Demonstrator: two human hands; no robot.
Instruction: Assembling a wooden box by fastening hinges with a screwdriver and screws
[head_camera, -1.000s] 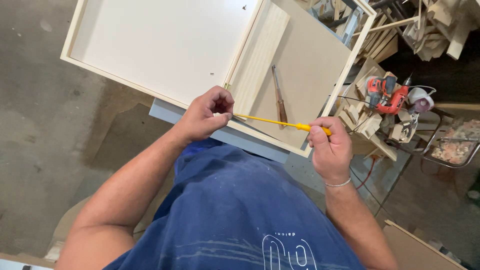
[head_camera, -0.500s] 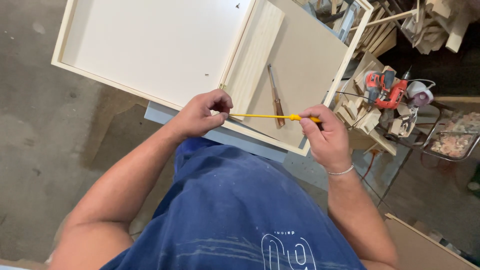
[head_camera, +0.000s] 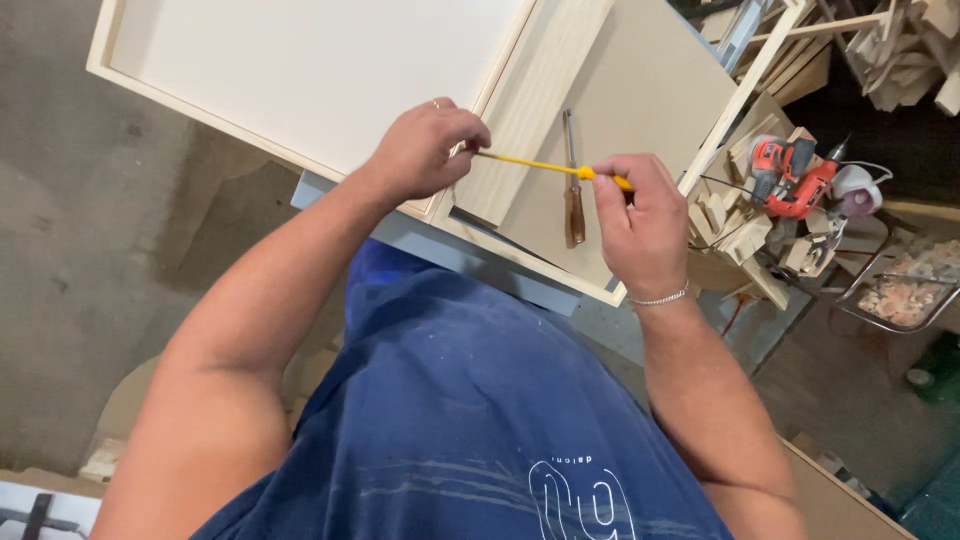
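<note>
The yellow screwdriver (head_camera: 545, 166) lies nearly level across the upright divider (head_camera: 530, 110) of the pale wooden cabinet frame (head_camera: 640, 90), its tip hidden at the left hand; for a clean drive, hold the shaft in line with the fastener and press along its axis while turning. The right hand (head_camera: 640, 215) is closed around the handle, wrist bent down. The left hand (head_camera: 425, 150) is pinched shut at the tip end, forearm extended; a brown-handled tool (head_camera: 572, 195) lies on the panel between the 2 hands.
</note>
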